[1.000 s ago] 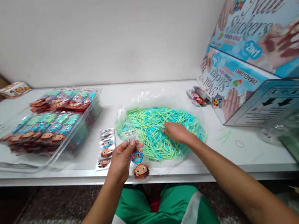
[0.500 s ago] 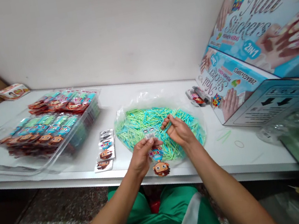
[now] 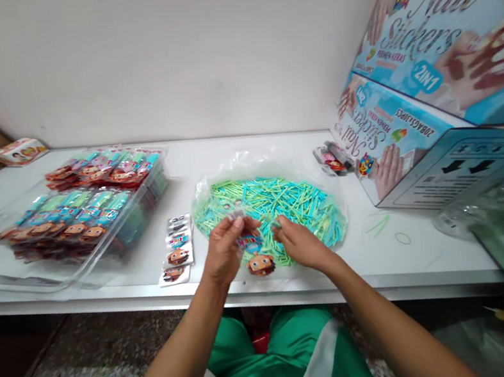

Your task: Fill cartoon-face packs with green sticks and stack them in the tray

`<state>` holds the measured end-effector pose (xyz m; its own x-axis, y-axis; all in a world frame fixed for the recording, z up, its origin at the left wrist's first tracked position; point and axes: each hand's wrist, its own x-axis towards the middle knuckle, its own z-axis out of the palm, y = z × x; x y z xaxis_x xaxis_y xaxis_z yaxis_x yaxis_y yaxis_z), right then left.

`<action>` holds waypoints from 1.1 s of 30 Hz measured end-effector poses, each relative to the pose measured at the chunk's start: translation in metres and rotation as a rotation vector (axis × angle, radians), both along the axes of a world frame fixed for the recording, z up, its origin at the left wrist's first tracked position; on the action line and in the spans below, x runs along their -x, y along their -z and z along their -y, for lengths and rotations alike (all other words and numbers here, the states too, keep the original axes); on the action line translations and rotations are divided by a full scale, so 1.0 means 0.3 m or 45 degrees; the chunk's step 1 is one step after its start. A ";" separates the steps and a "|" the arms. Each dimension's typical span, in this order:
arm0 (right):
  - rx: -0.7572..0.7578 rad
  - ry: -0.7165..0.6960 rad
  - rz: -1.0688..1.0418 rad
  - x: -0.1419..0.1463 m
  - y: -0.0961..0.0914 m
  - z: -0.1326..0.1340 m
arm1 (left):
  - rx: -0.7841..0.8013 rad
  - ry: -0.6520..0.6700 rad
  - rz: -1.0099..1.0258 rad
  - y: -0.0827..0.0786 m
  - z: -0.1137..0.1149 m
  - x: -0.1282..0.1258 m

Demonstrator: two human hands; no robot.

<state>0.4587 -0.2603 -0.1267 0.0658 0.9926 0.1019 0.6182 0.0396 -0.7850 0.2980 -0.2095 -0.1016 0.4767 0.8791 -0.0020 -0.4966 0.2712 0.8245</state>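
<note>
My left hand pinches a small clear printed pouch with a cartoon face at its lower end. Close beside it, my right hand has its fingers closed on a few thin green sticks, held at the pouch's right side. Whether the stick ends are inside the pouch I cannot tell. Beneath both hands, a clear plastic bag lies spread with a heap of loose green and blue sticks. Flat pouches of the same print lie stacked left of the bag.
On the left, a clear plastic tray holds rows of filled pouches. Nail sticker boxes stand at the right. Small dark packets, loose green sticks and a rubber band lie near them.
My right hand has come down and left, bringing its sticks close to the pouch. My left hand and the pouch have shifted slightly left and up.
</note>
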 end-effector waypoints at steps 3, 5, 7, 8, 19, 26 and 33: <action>-0.029 -0.105 0.699 0.018 -0.049 0.035 | -0.135 0.026 -0.053 -0.035 -0.020 0.007; -0.081 -0.133 0.937 0.045 -0.073 0.053 | -0.131 0.084 -0.111 -0.028 -0.020 0.002; -0.091 -0.170 1.037 0.055 -0.079 0.063 | -0.061 0.084 -0.132 -0.008 -0.010 0.005; -0.055 -0.201 1.037 0.047 -0.074 0.065 | -0.027 0.064 -0.133 0.002 -0.004 0.012; 0.521 0.009 0.975 -0.146 0.014 0.048 | 0.088 -0.009 -0.176 0.023 0.025 0.128; 0.582 -0.020 1.024 -0.077 0.047 0.002 | 0.139 0.051 -0.230 0.037 0.051 0.106; 0.484 0.016 1.037 -0.147 -0.035 -0.009 | 0.164 0.142 -0.237 0.051 0.049 0.083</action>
<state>0.5028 -0.2576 -0.1163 0.1280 0.9686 -0.2133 0.9876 -0.1441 -0.0619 0.2731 -0.2241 -0.1168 0.5515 0.8080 -0.2076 -0.3004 0.4245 0.8541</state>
